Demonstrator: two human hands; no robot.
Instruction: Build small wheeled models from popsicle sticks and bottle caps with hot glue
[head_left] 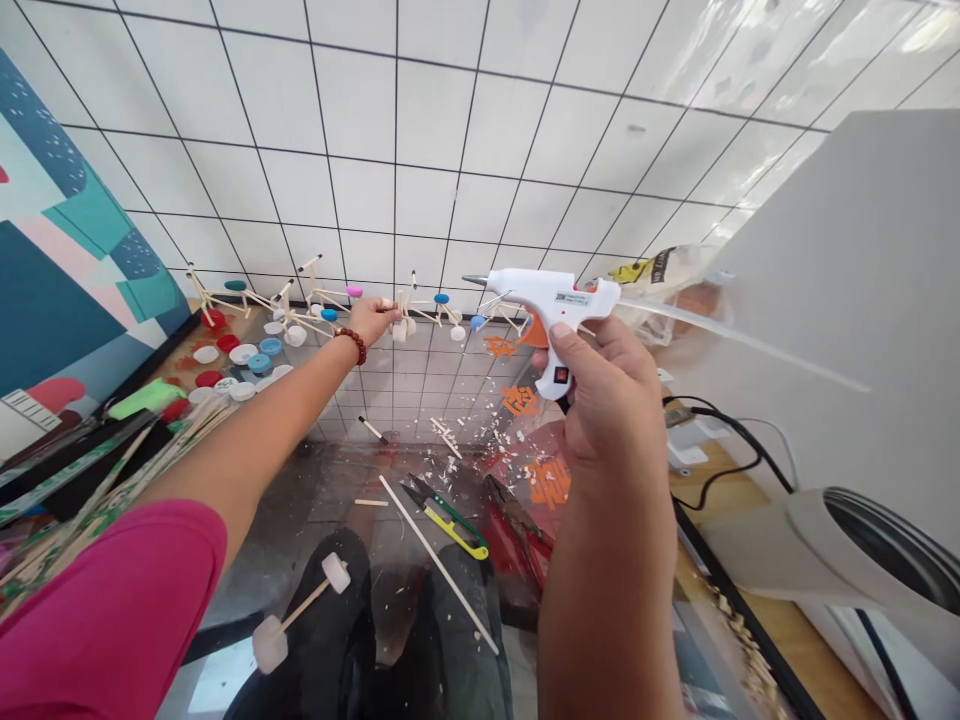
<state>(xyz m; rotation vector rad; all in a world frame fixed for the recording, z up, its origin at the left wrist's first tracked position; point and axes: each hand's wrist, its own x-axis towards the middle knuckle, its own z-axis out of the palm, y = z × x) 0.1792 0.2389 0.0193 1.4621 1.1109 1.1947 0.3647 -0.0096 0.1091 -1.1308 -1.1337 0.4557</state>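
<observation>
My right hand is wrapped round the handle of a white hot glue gun, whose metal nozzle points left and whose clear glue stick trails out at the back. My left hand reaches to the far edge of the table, its fingers pinched on a small wooden-stick model with pale wheels. Similar stick models stand in a row on both sides, one with a blue seat to the right and one with a pink seat to the left.
Bottle caps and a bundle of sticks lie at left. Yellow-green thread snips, pliers, a long stick and white scraps cover the glossy table. Two foam pieces on a stick lie in front; cables run at right.
</observation>
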